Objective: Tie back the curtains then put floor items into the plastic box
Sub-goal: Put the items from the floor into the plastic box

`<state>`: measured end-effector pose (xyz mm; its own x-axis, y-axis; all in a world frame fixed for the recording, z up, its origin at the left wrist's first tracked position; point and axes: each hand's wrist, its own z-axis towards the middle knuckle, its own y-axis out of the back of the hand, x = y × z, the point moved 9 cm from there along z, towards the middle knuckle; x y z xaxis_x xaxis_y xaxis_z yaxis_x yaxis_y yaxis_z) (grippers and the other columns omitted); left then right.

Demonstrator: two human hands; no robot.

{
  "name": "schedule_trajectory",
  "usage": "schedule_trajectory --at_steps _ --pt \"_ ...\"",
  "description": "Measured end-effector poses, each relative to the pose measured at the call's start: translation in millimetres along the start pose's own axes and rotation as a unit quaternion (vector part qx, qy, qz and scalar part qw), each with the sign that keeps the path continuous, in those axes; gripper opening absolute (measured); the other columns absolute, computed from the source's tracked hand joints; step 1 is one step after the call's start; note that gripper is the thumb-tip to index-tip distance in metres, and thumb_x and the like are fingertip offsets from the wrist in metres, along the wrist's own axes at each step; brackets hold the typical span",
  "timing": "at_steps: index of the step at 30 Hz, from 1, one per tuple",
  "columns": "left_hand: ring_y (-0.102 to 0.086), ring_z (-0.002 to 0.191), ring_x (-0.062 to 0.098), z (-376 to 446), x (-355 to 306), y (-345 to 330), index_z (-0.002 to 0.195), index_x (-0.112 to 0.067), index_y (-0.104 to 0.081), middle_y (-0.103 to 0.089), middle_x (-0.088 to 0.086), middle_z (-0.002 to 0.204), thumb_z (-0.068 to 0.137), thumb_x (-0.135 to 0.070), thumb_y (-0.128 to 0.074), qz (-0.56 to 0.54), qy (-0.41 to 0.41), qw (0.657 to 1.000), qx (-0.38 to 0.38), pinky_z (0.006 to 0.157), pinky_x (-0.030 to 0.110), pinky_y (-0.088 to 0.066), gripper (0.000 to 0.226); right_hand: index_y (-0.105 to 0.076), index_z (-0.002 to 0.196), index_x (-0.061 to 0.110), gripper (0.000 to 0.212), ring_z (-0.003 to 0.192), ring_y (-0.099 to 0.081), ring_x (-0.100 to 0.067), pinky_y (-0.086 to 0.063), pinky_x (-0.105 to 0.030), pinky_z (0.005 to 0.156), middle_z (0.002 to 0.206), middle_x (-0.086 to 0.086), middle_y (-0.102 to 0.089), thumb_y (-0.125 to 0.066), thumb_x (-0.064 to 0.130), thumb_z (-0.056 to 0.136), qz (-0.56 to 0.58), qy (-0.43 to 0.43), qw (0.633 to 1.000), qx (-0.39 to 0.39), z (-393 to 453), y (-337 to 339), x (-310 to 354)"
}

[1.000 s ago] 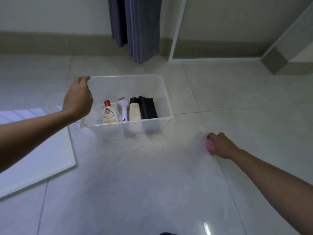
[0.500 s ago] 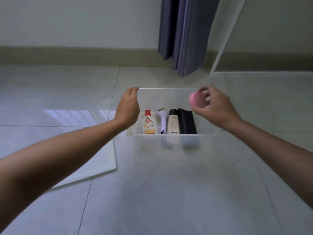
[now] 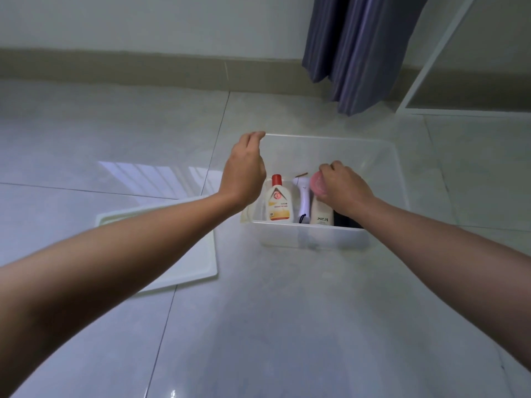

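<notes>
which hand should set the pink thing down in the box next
Right. The right hand already grips the pink item inside the plastic box, above the bottles. The left hand is at the box's far left corner.

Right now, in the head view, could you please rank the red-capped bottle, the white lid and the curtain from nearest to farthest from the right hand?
1. Red-capped bottle: in the box, left of the right hand.
2. Curtain: hanging at the wall beyond.
3. White lid: on the floor, far left.

**Colours in the box and around it**

The clear plastic box (image 3: 385, 168) holds a white bottle with red cap and orange label (image 3: 278, 201), a white-lilac handheld device (image 3: 303, 201), a cream tube (image 3: 321, 212) (black lettering) and a pink round object (image 3: 318, 183). The pleated curtain (image 3: 353, 50) is slate blue.
</notes>
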<state>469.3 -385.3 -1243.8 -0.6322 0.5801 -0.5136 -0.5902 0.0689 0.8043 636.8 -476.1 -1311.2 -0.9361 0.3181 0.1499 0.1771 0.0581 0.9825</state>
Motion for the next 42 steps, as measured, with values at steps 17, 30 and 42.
schedule_trajectory --at_steps 17,30,42 --pt "-0.046 0.127 0.028 -0.6 106.0 47.1 0.133 -0.003 -0.049 -0.051 0.017 0.137 0.101 -0.015 -0.035 -0.061 0.238 0.969 -0.009 0.101 0.027 -0.03 0.037 -0.061 0.11 0.006 0.027 0.09 -0.056 -0.032 -0.048 -0.041 0.079 0.099 -0.013 -0.061 -0.059 0.021 0.087 0.131 0.219 0.926 -0.278 -70.4 101.5 126.6" --pt "-0.038 0.129 0.043 -205.1 329.2 115.5 0.141 0.004 -0.034 -0.033 0.026 0.146 0.099 -0.039 -0.042 0.113 0.572 0.789 0.195 0.106 0.047 -0.038 0.061 -0.034 0.14 0.025 0.059 0.126 -0.045 -0.022 -0.041 -0.037 0.102 0.14 -0.004 -0.046 -0.06 0.033 0.087 0.205 0.15 0.928 0.272 -97.0 -78.3 187.2" --pt "-0.045 0.125 0.043 -172.1 321.3 113.8 0.137 0.005 -0.04 -0.043 0.026 0.139 0.099 -0.043 -0.036 0.078 0.56 0.809 0.163 0.105 0.047 -0.04 0.06 -0.013 0.152 0.023 0.092 0.123 -0.051 -0.022 -0.042 -0.039 0.107 0.142 -0.006 -0.048 -0.069 0.021 0.08 0.431 -0.016 0.82 0.377 -91.5 -99.8 214.1"
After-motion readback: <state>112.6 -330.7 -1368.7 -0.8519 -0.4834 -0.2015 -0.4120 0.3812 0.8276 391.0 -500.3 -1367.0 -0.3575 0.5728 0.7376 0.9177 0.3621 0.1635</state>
